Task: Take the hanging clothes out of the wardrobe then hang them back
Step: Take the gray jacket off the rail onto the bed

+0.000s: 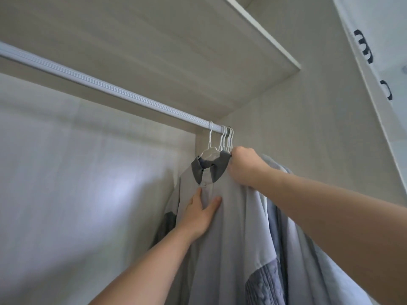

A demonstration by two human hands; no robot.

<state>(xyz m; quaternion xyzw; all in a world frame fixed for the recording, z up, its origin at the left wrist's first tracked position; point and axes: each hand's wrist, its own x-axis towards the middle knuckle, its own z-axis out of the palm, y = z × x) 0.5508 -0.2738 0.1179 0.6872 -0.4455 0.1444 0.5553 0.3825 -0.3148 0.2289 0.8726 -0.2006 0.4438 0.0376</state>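
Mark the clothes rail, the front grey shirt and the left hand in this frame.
clothes rail [110, 90], head view, bare middle stretch of the bar.
grey shirt [233, 238], head view, plain front panel.
left hand [201, 214], head view, back of the hand.

Looks like a bedroom closet at home — pale wood-grain wardrobe [286, 133] with a rail [110, 89], white hangers [224, 139] — shirts [231, 216] bunched at the end.

A pale shelf [198, 47] sits at 12 o'clock. A white door [381, 23] with dark handles [369, 57] stands at 2 o'clock.
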